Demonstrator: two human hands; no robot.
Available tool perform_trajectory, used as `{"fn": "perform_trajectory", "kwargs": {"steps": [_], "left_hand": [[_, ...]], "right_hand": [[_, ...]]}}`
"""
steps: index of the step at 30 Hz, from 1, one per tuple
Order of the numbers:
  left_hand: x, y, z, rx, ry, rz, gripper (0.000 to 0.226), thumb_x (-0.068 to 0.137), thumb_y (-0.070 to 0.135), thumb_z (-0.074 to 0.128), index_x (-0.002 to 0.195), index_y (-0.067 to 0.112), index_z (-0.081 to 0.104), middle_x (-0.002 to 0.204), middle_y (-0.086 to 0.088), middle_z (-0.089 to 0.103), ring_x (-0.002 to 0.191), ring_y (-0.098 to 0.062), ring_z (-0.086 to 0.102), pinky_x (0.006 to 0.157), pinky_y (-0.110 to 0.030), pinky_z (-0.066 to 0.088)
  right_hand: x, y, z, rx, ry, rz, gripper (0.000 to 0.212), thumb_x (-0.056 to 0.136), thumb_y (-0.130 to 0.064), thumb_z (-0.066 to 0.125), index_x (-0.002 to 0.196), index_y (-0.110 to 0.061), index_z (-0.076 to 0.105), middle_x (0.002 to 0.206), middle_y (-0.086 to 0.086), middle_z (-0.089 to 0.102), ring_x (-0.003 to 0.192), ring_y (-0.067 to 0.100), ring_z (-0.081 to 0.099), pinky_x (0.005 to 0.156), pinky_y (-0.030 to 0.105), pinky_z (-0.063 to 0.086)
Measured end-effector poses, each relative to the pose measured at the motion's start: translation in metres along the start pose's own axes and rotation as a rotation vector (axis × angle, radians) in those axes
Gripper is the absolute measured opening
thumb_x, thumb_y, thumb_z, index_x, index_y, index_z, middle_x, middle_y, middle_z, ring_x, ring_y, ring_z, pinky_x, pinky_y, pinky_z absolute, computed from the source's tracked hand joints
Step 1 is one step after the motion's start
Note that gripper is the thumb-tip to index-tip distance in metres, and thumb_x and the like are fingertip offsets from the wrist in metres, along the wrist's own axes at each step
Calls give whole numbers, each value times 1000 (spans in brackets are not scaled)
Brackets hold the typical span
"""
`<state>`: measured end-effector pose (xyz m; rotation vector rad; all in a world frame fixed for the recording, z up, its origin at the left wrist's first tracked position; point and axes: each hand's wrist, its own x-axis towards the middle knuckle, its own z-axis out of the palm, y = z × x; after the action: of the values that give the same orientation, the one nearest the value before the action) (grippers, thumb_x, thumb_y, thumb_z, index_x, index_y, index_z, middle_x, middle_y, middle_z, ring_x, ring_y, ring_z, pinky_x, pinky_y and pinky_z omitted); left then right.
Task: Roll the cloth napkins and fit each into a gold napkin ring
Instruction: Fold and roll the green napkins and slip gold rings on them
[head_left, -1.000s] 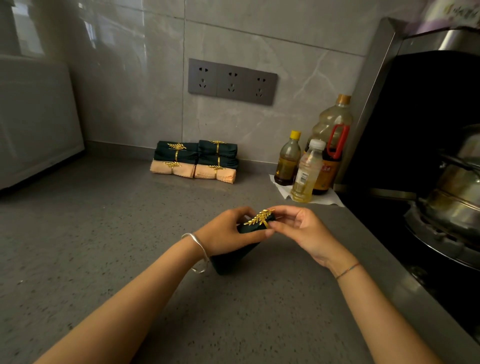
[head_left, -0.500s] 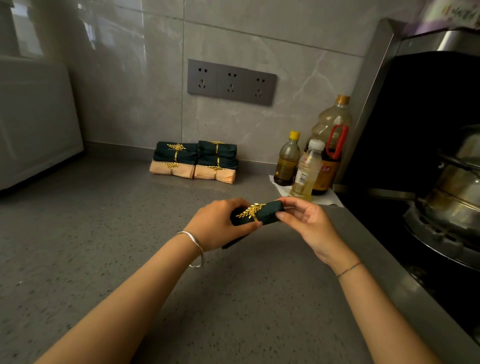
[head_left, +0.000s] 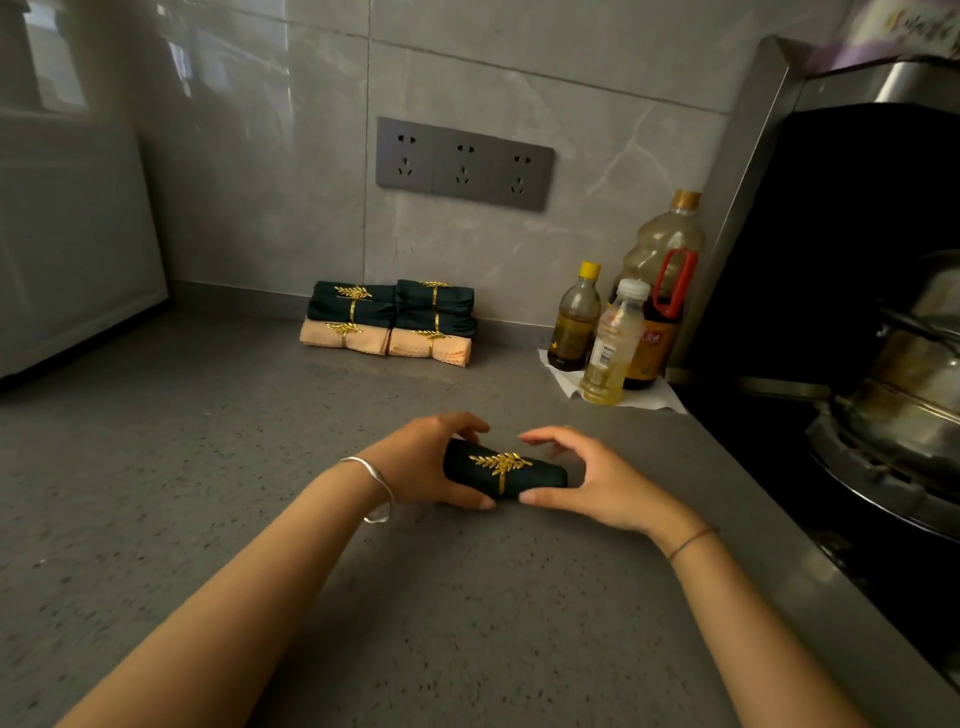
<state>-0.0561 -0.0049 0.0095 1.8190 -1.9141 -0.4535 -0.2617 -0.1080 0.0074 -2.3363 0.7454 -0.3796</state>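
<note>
On the bench (head_left: 260, 467), the green napkin (head_left: 540, 475), gold ring (head_left: 501, 465) fitted, lies 9-to-3 o'clock between the hands. The left hand (head_left: 415, 462) grips its 9 o'clock end; the right hand (head_left: 587, 483) cups the other, hold unclear. The finished stack (head_left: 389, 322) sits at 11 o'clock, well apart.

left hand (head_left: 415, 462) grips the green napkin (head_left: 467, 472), gold ring (head_left: 501, 462) on; right hand (head_left: 597, 483) arches loosely beside it.

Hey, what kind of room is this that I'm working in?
Most likely a home kitchen: cooking-oil bottles stand by the tiled wall, a metal pot sits on a gas stove at right, beside a speckled grey countertop.
</note>
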Motion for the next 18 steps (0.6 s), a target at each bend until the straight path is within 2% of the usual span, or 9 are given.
{"fn": "perform_trajectory", "kwargs": {"steps": [2, 4, 8, 13, 18], "left_hand": [[-1, -5, -6, 53, -17, -29, 67, 73, 36, 76, 132, 25, 46, 125, 6, 53, 111, -10, 51, 91, -18, 41], [-1, -6, -7, 108, -39, -37, 59, 75, 36, 75, 128, 25, 51, 122, 6, 57, 108, -10, 52, 90, -19, 43], [1, -8, -5, 132, -34, -38, 49, 76, 35, 73, 121, 24, 57, 115, 4, 63, 103, -10, 56, 92, -24, 47], [2, -12, -3, 148, 48, -21, 41, 77, 33, 73, 115, 27, 60, 110, 5, 65, 99, -11, 58, 90, -28, 49], [3, -12, 2, 174, 111, 13, 42, 77, 33, 73, 117, 31, 60, 112, 9, 65, 101, -10, 58, 91, -30, 50]], "right_hand": [[3, -5, 7, 8, 41, -48, 56, 76, -33, 75, 125, -41, 50, 116, -25, 48, 111, -5, 46, 89, 12, 37], [6, -7, 15, 16, 49, -88, 55, 76, -29, 76, 126, -35, 54, 116, -19, 54, 108, -3, 51, 88, 11, 42], [12, -8, 23, 4, 80, -114, 43, 76, -26, 77, 116, -32, 61, 111, -12, 62, 103, 3, 57, 90, 20, 48], [15, -5, 25, 42, 112, -61, 37, 74, -30, 77, 108, -28, 61, 108, -8, 65, 99, 6, 59, 89, 29, 50], [17, -1, 28, 44, 143, -66, 38, 72, -31, 79, 106, -33, 61, 108, -10, 64, 100, 7, 59, 88, 30, 50]]}}
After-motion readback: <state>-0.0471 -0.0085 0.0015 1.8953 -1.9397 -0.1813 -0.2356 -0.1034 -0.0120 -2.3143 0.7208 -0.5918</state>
